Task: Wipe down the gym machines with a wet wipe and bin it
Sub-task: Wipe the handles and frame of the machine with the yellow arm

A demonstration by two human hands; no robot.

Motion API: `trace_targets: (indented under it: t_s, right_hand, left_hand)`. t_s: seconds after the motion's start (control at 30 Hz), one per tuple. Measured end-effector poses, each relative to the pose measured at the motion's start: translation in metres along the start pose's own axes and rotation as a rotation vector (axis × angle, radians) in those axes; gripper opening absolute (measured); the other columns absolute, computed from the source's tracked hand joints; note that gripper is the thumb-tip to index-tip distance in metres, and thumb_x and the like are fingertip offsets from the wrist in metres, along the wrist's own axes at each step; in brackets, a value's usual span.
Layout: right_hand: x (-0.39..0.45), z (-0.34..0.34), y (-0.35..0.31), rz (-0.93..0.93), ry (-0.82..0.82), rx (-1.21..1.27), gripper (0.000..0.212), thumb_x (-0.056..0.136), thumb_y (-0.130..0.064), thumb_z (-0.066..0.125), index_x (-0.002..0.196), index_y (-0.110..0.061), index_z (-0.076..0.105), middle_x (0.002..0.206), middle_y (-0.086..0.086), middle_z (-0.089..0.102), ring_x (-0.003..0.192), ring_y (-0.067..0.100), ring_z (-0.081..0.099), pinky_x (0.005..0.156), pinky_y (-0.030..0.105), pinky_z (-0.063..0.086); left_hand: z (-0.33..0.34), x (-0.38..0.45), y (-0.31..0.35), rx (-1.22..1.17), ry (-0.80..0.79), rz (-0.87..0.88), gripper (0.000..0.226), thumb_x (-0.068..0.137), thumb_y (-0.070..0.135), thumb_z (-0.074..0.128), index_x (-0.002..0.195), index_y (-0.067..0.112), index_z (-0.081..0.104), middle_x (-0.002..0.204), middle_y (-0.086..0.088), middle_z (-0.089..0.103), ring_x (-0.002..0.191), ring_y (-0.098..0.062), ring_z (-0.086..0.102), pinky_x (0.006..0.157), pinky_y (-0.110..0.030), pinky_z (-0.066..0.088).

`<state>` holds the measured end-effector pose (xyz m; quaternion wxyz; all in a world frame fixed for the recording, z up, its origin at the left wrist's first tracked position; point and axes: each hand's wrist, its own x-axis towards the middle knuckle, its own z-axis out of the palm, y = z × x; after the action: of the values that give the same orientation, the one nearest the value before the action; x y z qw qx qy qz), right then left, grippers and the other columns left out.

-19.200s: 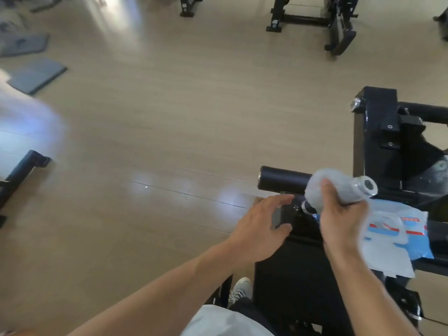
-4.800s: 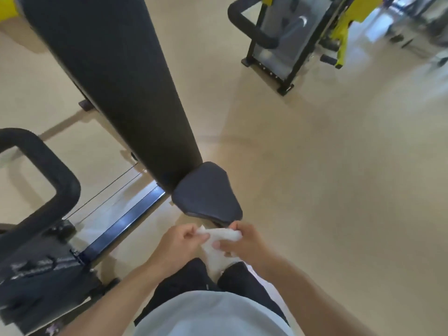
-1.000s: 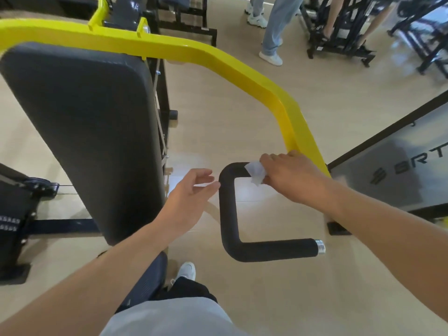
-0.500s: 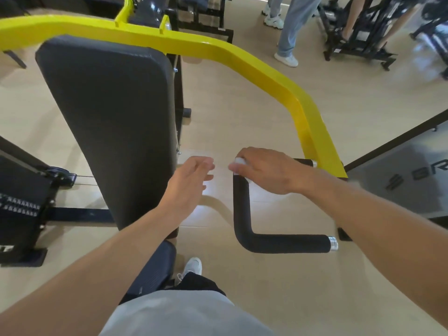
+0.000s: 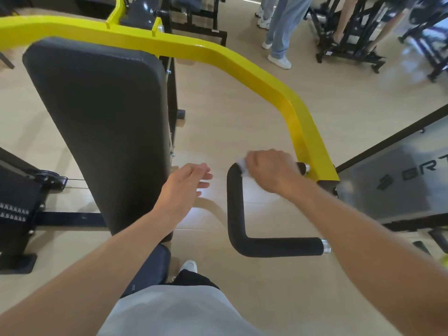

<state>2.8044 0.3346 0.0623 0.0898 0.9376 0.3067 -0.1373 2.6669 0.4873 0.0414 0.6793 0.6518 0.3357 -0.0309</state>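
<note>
Change: right hand (image 5: pixel 269 172), a second ago at the inner end of the black foam-covered bent handle (image 5: pixel 234 209) beside the yellow painted steel arm (image 5: pixel 286 98), now slid out to the top bend.
Meaning: upper run judged wiped; vertical run and lower bar likely still to do; binning not yet begun.
Wipe: small white wet wipe (image 5: pixel 240 164), crumpled, pressed on the bend, mostly hidden under the fingers.
Right hand: curled over handle and wipe, gripping both.
Left hand (image 5: pixel 184 187): hovering apart, fingers straight and relaxed, holding nothing, beside the tall black padded backrest (image 5: pixel 101 122).
Writing: grey translucent shroud panel (image 5: pixel 400 180), logo plus letters "BRT", cut off at frame edge; nothing else legible.
</note>
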Motion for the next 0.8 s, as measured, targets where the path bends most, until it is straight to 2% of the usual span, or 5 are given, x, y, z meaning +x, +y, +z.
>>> trace_targets:
  t_s: [0.13,0.27,0.37,0.57,0.8]
  right_hand:
    - [-0.01,0.01,-0.048,-0.137,0.213,0.124,0.041,0.101,-0.029,0.031,0.079,-0.018,0.064,0.075,-0.001,0.061,0.084,0.027,0.059,0.075,0.037,0.04]
    - [-0.066,0.043,-0.056,-0.245,0.257,0.126,0.05,0.098,-0.024,0.03,0.133,-0.009,0.061,0.151,0.012,0.048,0.148,0.035,0.03,0.117,0.048,0.034]
    - [-0.117,0.062,-0.076,-0.065,0.165,0.266,0.075,0.09,-0.021,0.059,0.155,-0.003,0.027,0.166,0.016,0.018,0.139,0.034,0.046,0.087,0.035,0.057]
    - [-0.117,0.039,-0.084,0.291,-0.079,0.545,0.057,0.106,-0.044,0.031,0.152,-0.012,0.02,0.12,-0.001,0.063,0.101,0.021,0.066,0.078,0.032,0.046]
    - [-0.046,0.012,-0.054,0.509,-0.222,1.855,0.033,0.103,-0.035,0.054,0.098,-0.007,0.069,0.077,0.004,0.069,0.073,0.02,0.067,0.062,0.03,0.056]
  left_hand:
    - [0.006,0.004,0.01,0.011,0.042,0.059,0.028,0.103,0.035,0.05,0.115,0.018,0.069,0.108,0.006,0.074,0.101,-0.011,0.069,0.093,-0.032,0.054]
    - [0.004,0.01,0.016,0.051,0.034,0.097,0.027,0.103,0.036,0.051,0.114,0.02,0.07,0.108,0.008,0.074,0.099,-0.006,0.069,0.092,-0.03,0.054]
    - [0.006,0.009,0.009,0.051,0.017,0.075,0.025,0.102,0.035,0.052,0.112,0.022,0.07,0.105,0.01,0.075,0.097,-0.005,0.07,0.09,-0.029,0.055]
    - [0.009,0.006,-0.003,0.131,-0.051,0.035,0.025,0.103,0.035,0.05,0.114,0.023,0.069,0.104,0.011,0.075,0.096,-0.005,0.071,0.074,-0.014,0.05]
    - [0.017,0.009,0.006,0.123,-0.061,0.038,0.023,0.102,0.034,0.053,0.113,0.021,0.068,0.106,0.006,0.074,0.099,-0.015,0.071,0.094,-0.043,0.058]
